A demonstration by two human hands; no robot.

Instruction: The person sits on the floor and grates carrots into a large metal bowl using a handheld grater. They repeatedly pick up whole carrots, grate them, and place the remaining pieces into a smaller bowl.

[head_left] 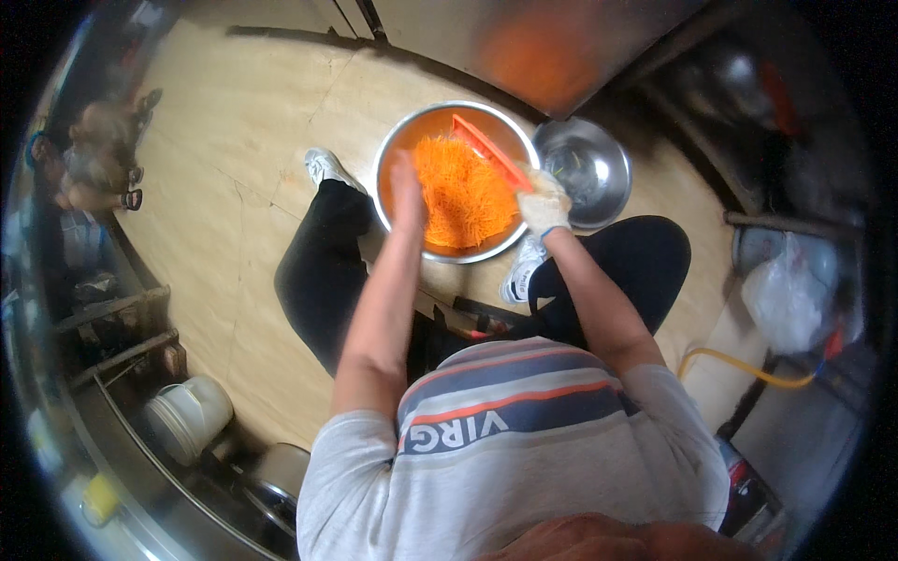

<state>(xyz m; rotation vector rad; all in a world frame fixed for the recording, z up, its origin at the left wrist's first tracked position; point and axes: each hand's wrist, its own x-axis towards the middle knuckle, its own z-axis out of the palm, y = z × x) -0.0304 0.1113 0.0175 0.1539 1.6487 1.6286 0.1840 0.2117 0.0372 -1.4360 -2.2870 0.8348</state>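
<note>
A large round metal bowl (388, 228) stands on the floor between my feet, with a heap of orange shreds (463, 193) in it that look like grated carrot. My right hand (545, 200), in a pale work glove, is closed on the lower end of an orange-red plastic grater (494, 158). The grater slants over the right part of the heap, its far end near the bowl's back. My bare left hand (407, 182), blurred, is at the left side of the heap, inside the bowl's rim; whether it holds any shreds cannot be told.
A second metal bowl (596, 172) sits right of the first. A metal cabinet front (449, 42) stands beyond them. White buckets (189, 417) and a pot (280, 470) are at lower left. A plastic bag (786, 298) and a yellow hose (744, 369) are at right.
</note>
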